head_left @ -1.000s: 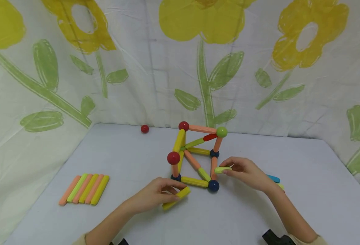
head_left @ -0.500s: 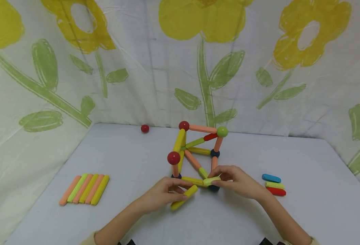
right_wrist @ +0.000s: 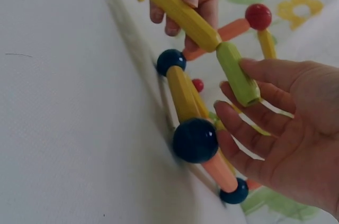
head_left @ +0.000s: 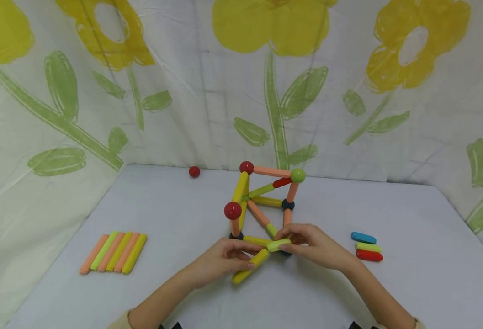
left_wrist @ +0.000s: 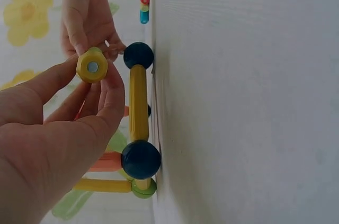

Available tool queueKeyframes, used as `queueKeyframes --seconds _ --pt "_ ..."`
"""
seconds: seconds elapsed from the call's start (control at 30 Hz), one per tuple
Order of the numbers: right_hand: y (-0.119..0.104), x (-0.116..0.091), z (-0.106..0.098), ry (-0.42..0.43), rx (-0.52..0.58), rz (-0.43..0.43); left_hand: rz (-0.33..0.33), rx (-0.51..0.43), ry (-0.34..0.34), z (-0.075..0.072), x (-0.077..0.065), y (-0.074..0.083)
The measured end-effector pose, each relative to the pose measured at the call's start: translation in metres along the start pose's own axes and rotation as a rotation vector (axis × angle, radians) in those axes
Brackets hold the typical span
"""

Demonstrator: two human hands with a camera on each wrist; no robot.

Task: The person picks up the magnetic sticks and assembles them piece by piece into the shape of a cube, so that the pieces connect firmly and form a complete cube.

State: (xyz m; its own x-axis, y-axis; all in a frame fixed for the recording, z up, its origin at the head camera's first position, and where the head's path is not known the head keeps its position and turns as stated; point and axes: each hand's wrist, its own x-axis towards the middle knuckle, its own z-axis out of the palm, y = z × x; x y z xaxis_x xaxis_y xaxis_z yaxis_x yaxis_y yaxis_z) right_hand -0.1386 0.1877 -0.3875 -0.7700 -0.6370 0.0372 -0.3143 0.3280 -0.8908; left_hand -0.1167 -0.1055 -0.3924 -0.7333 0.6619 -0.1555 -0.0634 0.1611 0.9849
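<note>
Left hand (head_left: 220, 260) grips yellow stick (head_left: 249, 266), right hand (head_left: 319, 246) green stick (head_left: 278, 245), above grey table (head_left: 163, 219).

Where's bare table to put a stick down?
Free: the table between the row of sticks and the frame; the front edge below both hands; right of the three short sticks. Crowded: the frame's front, where the left hand and right hand join two sticks.

1. No text, label, brand, number or sign can be read in any view.
2. Only painted flowers and leaves are shown on the backdrop cloth (head_left: 208, 105); no lettering is carried.
</note>
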Motion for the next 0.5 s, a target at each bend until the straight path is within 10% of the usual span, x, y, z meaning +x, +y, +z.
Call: queueKeyframes --seconds 0.5 --pt "-0.0075 -0.0015 0.0044 -0.019 0.063 0.026 -0.014 -0.054 0.018 0.0020 0.0019 -0.0012"
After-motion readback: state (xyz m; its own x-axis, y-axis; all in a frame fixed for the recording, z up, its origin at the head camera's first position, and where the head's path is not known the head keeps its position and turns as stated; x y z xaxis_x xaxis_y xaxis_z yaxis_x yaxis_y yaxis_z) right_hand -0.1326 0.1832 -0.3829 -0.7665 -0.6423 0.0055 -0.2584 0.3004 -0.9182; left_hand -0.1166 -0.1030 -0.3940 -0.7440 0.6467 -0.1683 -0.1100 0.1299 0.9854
